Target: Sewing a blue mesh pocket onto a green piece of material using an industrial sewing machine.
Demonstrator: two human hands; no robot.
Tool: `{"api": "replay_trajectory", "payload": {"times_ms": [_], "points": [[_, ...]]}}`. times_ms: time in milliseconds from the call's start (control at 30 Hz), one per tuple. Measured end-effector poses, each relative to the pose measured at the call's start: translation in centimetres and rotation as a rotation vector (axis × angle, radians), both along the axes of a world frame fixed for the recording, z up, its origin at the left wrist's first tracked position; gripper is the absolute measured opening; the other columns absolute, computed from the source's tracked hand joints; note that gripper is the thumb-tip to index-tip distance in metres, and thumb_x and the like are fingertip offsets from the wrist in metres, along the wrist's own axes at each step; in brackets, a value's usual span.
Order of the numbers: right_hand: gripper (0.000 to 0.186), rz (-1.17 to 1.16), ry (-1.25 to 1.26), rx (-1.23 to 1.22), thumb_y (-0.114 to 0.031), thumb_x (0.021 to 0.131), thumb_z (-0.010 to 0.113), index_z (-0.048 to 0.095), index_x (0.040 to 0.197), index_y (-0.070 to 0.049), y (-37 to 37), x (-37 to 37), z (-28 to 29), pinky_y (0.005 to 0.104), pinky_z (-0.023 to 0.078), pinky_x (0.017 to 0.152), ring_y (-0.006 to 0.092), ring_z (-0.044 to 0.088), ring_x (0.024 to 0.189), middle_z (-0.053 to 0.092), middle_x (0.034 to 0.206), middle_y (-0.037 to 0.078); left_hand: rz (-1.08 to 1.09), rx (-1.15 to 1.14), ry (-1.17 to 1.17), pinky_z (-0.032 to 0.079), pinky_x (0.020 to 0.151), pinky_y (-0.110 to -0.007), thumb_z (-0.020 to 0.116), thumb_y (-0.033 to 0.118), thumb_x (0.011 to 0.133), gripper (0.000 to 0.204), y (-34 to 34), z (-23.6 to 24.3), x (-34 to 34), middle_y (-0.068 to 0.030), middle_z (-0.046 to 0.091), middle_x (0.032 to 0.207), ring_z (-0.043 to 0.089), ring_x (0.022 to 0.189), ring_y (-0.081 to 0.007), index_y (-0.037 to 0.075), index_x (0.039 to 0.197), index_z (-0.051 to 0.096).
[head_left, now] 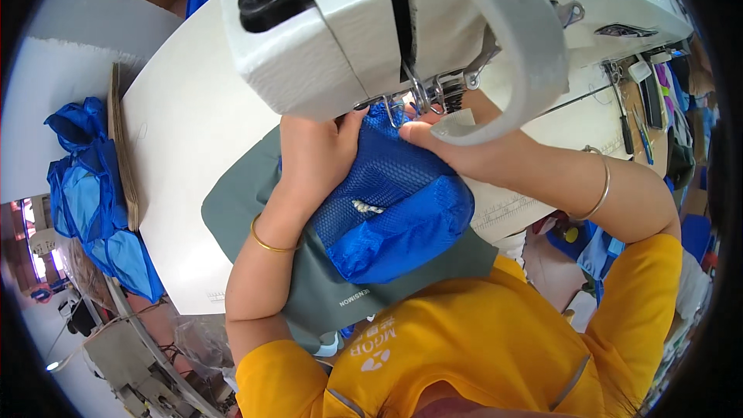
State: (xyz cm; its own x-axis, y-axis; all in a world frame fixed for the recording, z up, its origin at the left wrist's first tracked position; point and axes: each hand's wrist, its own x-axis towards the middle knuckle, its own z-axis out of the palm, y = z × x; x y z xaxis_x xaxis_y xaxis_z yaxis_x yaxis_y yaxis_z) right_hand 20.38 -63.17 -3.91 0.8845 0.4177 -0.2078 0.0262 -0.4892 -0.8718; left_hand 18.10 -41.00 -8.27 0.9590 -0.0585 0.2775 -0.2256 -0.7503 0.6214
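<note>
A white sewing machine [309,70] stands over the work, with its metal needle and presser-foot parts [422,101] low in front. Under these lies a blue mesh bag [387,162] with a puffed, solid blue fabric end [410,236] toward me and a short white cord [367,207] showing through. My left hand [319,151] is closed on the bag's left edge, its thumb pressed at the fabric near the needle. My right hand [457,147] pinches the bag's right edge close to the presser foot; the machine's curved guard partly covers its fingers. A grey-green fabric piece [240,201] lies beneath the bag and over my lap.
The white table [178,147] spreads around the machine, with ruler markings on its near edge. Blue fabric pieces [89,186] hang at the left beyond a wooden board [124,147]. Screwdrivers and tools [627,108] lie at the right.
</note>
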Motion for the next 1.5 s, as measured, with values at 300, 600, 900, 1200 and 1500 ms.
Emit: {"api": "replay_trajectory", "payload": {"times_ms": [300,600,900,1200,1500], "points": [[0.025,-0.232,0.386,0.223,-0.018,0.092,0.069,0.067,0.097,0.007,1.7,-1.2,0.6,0.0372,0.053,0.071,0.0205,0.067,0.083,0.069,0.084,0.016,0.000,-0.257,0.086,0.056,0.075,-0.038,0.070,-0.003,0.081,0.019,-0.4,1.1,-1.0,-0.0152,0.076,0.089,0.073,0.080,-0.0301,-0.001,0.099,0.076],[0.025,-0.230,0.505,0.323,-0.022,0.097,0.063,0.070,0.095,0.001,2.3,-0.9,-1.8,0.0333,0.049,0.070,0.0139,0.060,0.080,0.067,0.086,0.007,-0.390,0.168,-0.340,0.055,0.072,-0.041,0.070,-0.002,0.073,0.032,0.7,1.7,0.0,-0.0097,0.077,0.099,0.071,0.082,-0.0309,0.006,0.103,0.077],[0.018,-0.404,0.546,0.330,-0.021,0.095,0.065,0.070,0.093,-0.003,2.6,-1.3,-0.6,0.0324,0.050,0.071,0.0125,0.059,0.078,0.067,0.086,0.005,-0.125,0.082,-0.049,0.057,0.071,-0.038,0.083,0.012,0.080,0.020,-0.9,1.4,-0.5,-0.0143,0.075,0.094,0.072,0.076,-0.0303,0.005,0.099,0.080],[0.013,-0.283,0.429,0.307,-0.013,0.091,0.070,0.068,0.086,-0.002,3.0,-0.5,-2.7,0.0342,0.048,0.067,0.0137,0.059,0.073,0.065,0.079,0.006,-0.150,0.216,-0.277,0.053,0.065,-0.047,0.074,0.010,0.084,0.014,-1.0,-0.2,0.0,-0.0169,0.069,0.083,0.067,0.076,-0.0368,0.003,0.096,0.073],[0.012,-0.311,0.679,0.377,-0.011,0.092,0.069,0.062,0.083,-0.007,3.6,-0.9,-3.5,0.0340,0.048,0.065,0.0132,0.056,0.071,0.061,0.077,0.003,-0.273,-0.023,-0.258,0.051,0.063,-0.041,0.070,0.004,0.077,0.020,0.8,1.1,-0.3,-0.0137,0.071,0.079,0.065,0.067,-0.0312,0.005,0.095,0.078]]}}
